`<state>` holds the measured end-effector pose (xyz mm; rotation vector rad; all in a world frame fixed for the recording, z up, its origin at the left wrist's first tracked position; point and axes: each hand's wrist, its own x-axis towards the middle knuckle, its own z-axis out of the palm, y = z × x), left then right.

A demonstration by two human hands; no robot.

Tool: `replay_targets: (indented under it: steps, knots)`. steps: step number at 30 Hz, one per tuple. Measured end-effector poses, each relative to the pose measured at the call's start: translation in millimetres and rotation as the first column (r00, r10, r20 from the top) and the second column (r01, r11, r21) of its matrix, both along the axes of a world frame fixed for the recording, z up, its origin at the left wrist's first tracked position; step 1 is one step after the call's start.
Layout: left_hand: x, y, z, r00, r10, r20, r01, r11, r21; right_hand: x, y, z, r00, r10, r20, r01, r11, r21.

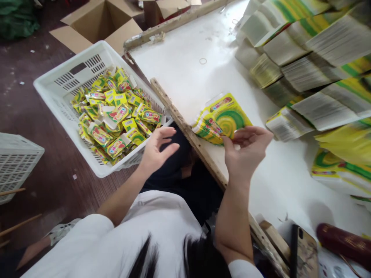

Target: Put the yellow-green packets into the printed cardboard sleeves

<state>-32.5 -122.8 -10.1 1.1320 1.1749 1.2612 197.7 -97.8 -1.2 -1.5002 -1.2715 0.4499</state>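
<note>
My right hand (246, 148) pinches the near edge of a fanned stack of flat, folded yellow-and-green cartons (228, 116) lying on the white table. How many cartons are between its thumb and fingers is hidden. Over the gap between table and basket, my left hand (159, 150) is open and holds nothing, fingers apart. Just beyond it stands a white plastic basket (52, 88), in which many small filled yellow packs (118, 112) lie in a loose heap.
Bundled flat cartons (301, 65) are piled along the table's right side. A wooden strip (185, 125) edges the white table (179, 65). An open cardboard box (98, 23) stands beyond the basket. A phone (304, 251) and a dark red bottle (343, 241) lie near right.
</note>
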Motion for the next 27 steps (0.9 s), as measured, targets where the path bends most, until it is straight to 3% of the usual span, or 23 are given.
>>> replay_targets:
  steps: [3, 6, 9, 11, 13, 18, 21, 24, 27]
  knots:
    - [20, -1, 2.6, 0.939, -0.133, 0.317, 0.154, 0.987, -0.042, -26, -22, 8.3, 0.953, 0.264, -0.15, -0.272, 0.962, -0.029]
    - [33, 5, 10.4, 0.877, 0.04, 0.479, 0.029, 0.99, -0.137, -53, -45, 7.4, 0.82, 0.5, -0.278, -0.542, 0.835, -0.098]
    - [36, 11, 21.6, 0.857, 0.211, 0.469, -0.144, 0.974, -0.175, -73, -61, 3.2, 0.726, 0.591, -0.352, -0.653, 0.752, -0.084]
    - [35, 13, 25.0, 0.86, 0.259, 0.44, -0.214, 0.965, -0.149, -80, -64, 0.1, 0.703, 0.625, -0.339, -0.687, 0.719, -0.1]
    - [33, 12, 21.8, 0.878, 0.264, 0.4, -0.229, 0.964, -0.135, -84, -63, -2.8, 0.727, 0.601, -0.333, -0.666, 0.735, -0.127]
    - [27, 0, -4.5, 0.938, 0.099, 0.333, -0.106, 0.994, 0.004, -78, -58, -2.2, 0.798, 0.377, -0.47, -0.472, 0.876, -0.099]
    - [22, -4, -14.0, 0.938, 0.12, 0.326, -0.122, 0.992, -0.014, -70, -57, 1.7, 0.821, 0.346, -0.454, -0.416, 0.907, -0.063]
    - [13, -3, -8.9, 0.96, 0.156, 0.232, -0.154, 0.988, -0.027, -60, -57, 4.7, 0.885, 0.357, -0.297, -0.383, 0.923, -0.031]
    - [-2, -2, 8.2, 0.96, 0.255, 0.115, -0.272, 0.948, 0.167, -47, -54, 8.4, 0.961, 0.275, 0.013, -0.275, 0.959, 0.062]
